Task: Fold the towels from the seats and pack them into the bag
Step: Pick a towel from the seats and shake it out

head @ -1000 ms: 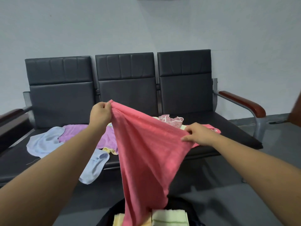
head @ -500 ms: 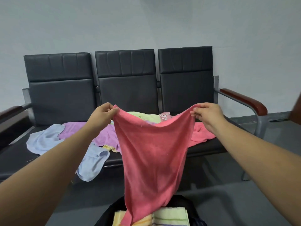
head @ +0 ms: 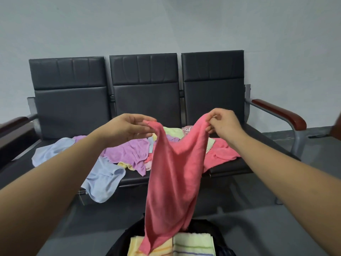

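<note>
I hold a pink towel point(head: 173, 182) up in front of me by its top edge. My left hand point(head: 127, 129) pinches one corner and my right hand point(head: 224, 123) pinches the other. The cloth sags between them and hangs down over the open black bag point(head: 206, 227) on the floor. Inside the bag lie folded striped towels point(head: 191, 245), pale yellow and green. On the black seats point(head: 230, 163) behind lies a loose heap: a light blue towel point(head: 103, 180), a purple towel point(head: 127, 154), another pink towel point(head: 221, 150) and a pale green one point(head: 172, 131).
The three-seat bench stands against a grey wall, with wooden armrests at the left point(head: 13, 122) and right point(head: 280, 115). Grey floor point(head: 295, 228) stretches around the bag.
Both hands have come closer together, so the pink towel's top edge sags deeper between them. The view has tilted slightly downward, showing more of the bag.
</note>
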